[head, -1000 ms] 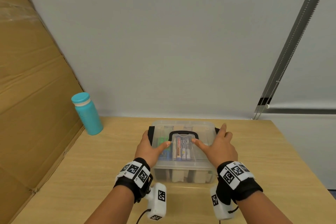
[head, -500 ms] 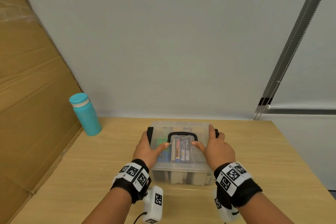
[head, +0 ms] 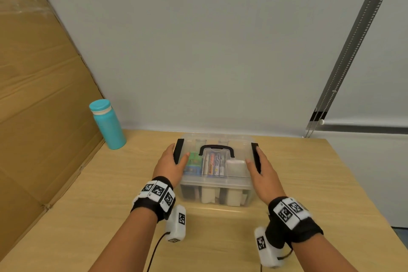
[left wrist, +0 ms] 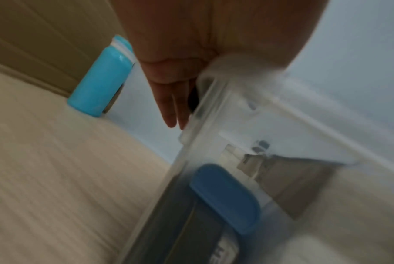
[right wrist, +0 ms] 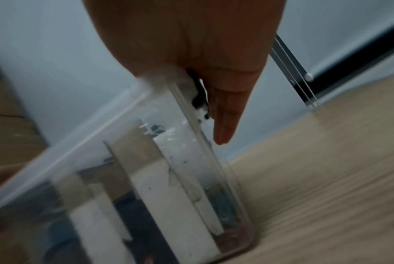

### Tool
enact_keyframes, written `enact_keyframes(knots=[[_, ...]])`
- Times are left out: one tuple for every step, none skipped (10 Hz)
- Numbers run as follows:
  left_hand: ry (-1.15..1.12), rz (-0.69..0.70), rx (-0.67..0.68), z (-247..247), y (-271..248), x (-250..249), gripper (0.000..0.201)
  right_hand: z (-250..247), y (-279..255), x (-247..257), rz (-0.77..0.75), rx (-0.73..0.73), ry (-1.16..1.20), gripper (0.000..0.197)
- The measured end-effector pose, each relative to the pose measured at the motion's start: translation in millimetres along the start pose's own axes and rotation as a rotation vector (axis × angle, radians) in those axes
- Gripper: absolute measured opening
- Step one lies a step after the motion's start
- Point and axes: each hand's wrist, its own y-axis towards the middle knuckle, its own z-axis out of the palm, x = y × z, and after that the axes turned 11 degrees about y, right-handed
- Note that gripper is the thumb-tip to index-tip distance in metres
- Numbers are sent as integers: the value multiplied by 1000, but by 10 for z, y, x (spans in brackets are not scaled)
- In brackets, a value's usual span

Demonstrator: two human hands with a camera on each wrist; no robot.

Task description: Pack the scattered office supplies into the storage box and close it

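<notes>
A clear storage box (head: pixel 215 185) sits mid-table with its lid on and its black handle (head: pixel 216 147) lying flat. Batteries (head: pixel 215 164), a green packet (head: pixel 194 160) and a white item (head: pixel 235 165) show through the lid. My left hand (head: pixel 169 162) lies against the box's left side, fingers straight over the black left latch (head: pixel 178 150) and thumb on the lid. My right hand (head: pixel 263 171) mirrors it over the right latch (head: pixel 256 157). The wrist views are blurred; they show the left fingers (left wrist: pixel 171 110) and right fingers (right wrist: pixel 223 116) extended down the box walls (left wrist: pixel 236 142) (right wrist: pixel 146 160).
A teal bottle (head: pixel 108 125) stands at the back left, next to a cardboard sheet (head: pixel 39 95) leaning along the table's left edge. A white wall runs behind the wooden table (head: pixel 309 183). A blind cord (head: pixel 331 95) hangs at the right.
Both hands slid outward from the middle of the lid near the handle to the box's sides. The right hand went furthest and now covers the right latch. The box stayed put.
</notes>
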Motion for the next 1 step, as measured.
enact_keyframes(knots=[[97, 68, -9, -67, -406, 185, 78, -122, -525, -91, -58, 116, -226, 77]])
